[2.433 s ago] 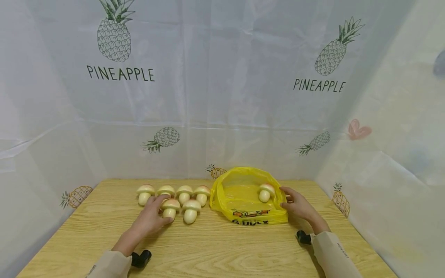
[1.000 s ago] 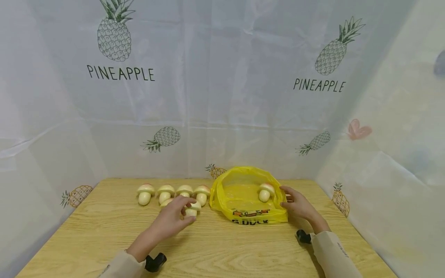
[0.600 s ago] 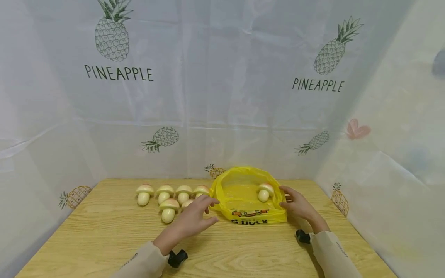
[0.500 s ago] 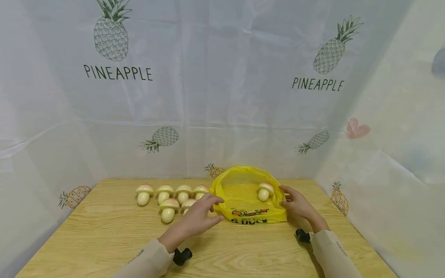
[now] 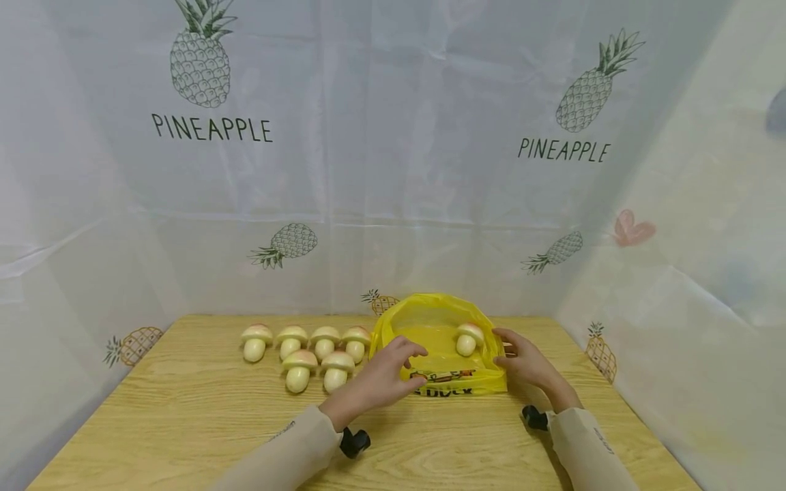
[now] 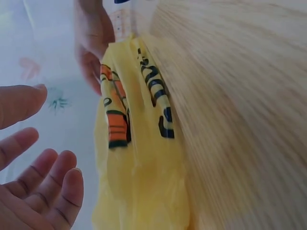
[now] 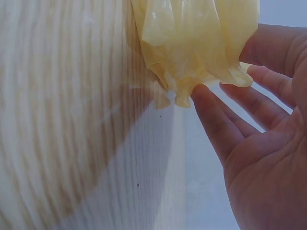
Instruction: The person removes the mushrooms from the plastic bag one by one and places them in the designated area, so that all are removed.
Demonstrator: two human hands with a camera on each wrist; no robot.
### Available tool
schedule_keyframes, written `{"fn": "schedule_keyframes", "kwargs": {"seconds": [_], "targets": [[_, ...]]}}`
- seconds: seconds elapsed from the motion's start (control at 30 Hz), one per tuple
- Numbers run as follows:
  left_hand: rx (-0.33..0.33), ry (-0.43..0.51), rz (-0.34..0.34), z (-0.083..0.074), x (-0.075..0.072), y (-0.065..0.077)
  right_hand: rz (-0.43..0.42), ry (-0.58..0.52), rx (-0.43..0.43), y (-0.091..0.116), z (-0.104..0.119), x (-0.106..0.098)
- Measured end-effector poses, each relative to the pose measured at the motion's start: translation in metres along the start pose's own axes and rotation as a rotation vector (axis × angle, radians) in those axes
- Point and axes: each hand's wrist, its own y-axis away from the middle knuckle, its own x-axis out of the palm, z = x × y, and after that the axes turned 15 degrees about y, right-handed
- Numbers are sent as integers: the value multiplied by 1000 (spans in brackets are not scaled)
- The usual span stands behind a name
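My left hand [image 5: 387, 372] hovers over the front left of a yellow plastic bag [image 5: 454, 382], fingers loosely spread and holding nothing. In the left wrist view its fingers [image 6: 62, 182] are apart from the bag's printed front. At the bag's right edge, my right hand [image 5: 528, 358] touches the plastic with relaxed, spread fingers. In the right wrist view some of those fingers [image 7: 259, 103] reach behind the crumpled edge. One toy mushroom [image 5: 468, 341] lies inside the open bag, near its right side. Left of the bag are several more mushrooms [image 5: 299, 372] in two rows.
A wooden table [image 5: 430, 450] bears everything. White curtains [image 5: 393, 170] with pineapple prints hang close behind it and along both sides. Black wrist mounts [image 5: 355, 443] stick out from both sleeves.
My left hand has passed rightward from the front mushrooms to the bag, uncovering them again. The mushrooms and the bag keep their places, and my right hand stays at the bag's edge.
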Motion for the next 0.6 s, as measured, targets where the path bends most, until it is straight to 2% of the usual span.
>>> {"fn": "schedule_keyframes", "kwargs": {"seconds": [0.13,0.4,0.6], "targets": [[-11,10,11,-2,6,-14,5,9,-1,2,3,-1],[6,-12,41,-5,12,-44,-31,17,-8,-7,-26,9],[-13,-15,74,-6,18,-66,-38,6,-15,-8,-32,10]]}}
